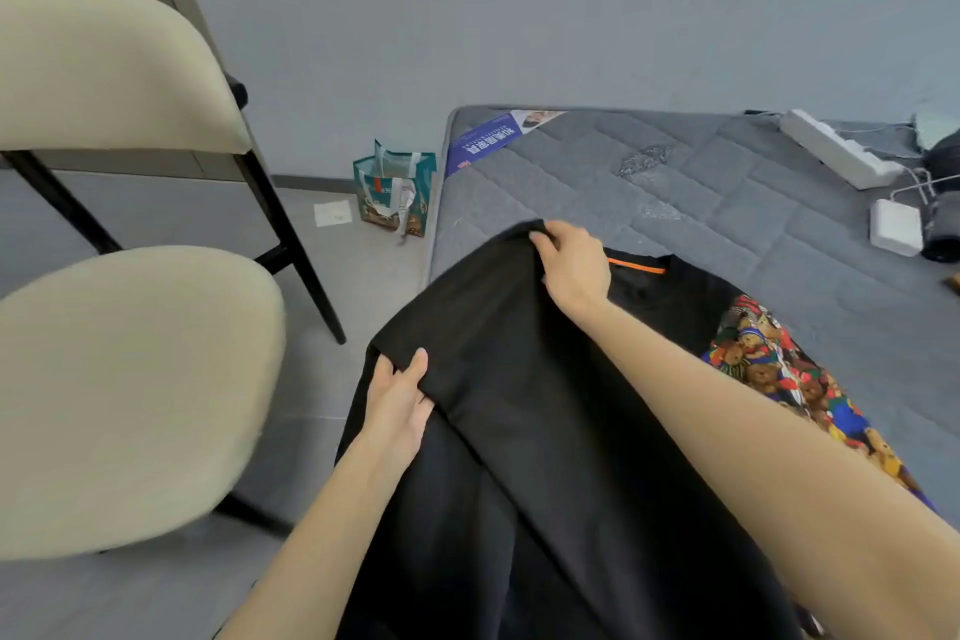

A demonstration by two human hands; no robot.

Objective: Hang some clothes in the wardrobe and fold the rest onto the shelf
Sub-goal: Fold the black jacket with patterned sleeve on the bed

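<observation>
A plain black garment point(519, 379) is stretched over the near corner of the grey mattress point(727, 203) and hangs off its edge. My left hand point(397, 403) grips its near left edge, thumb on top. My right hand point(571, 260) pinches its far edge, held slightly above the mattress. Beneath and to the right lies a black T-shirt point(670, 296) with an orange neck label and a colourful teddy-bear print point(779, 369); the black garment and my right forearm hide most of it.
A cream chair point(119, 379) with black legs stands close on the left. A teal paper bag point(397, 192) sits on the floor by the mattress corner. A white power strip point(841, 151), a white adapter point(896, 226) and cables lie at the mattress's far right.
</observation>
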